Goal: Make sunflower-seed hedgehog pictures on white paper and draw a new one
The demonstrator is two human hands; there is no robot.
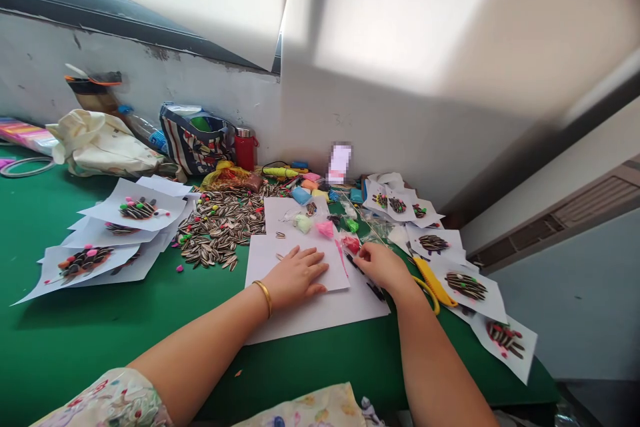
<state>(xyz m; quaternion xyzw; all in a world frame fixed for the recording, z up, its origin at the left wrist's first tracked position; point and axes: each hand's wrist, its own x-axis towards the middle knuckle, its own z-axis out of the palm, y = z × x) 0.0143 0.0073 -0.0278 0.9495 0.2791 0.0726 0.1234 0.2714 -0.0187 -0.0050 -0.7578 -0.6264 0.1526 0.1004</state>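
My left hand (299,275) lies flat with fingers spread on a white sheet of paper (265,267), at the middle of the green table. Two or so sunflower seeds (281,235) rest on the paper near my fingertips. To the right, my right hand (381,267) has its fingers pinched together beside a packet of red clay (351,244); what lies between the fingertips is too small to tell. Black pens (374,288) lie just below that hand. White-green clay (303,223) and pink clay (325,229) sit beyond my left hand.
A heap of sunflower seeds (220,223) spreads at left centre. Seed-decorated sheets lie in stacks at left (135,208) and right (465,285). Yellow-handled scissors (434,282) lie by my right wrist. Bags (195,140), a red bottle (245,149) and a phone (340,163) stand along the wall.
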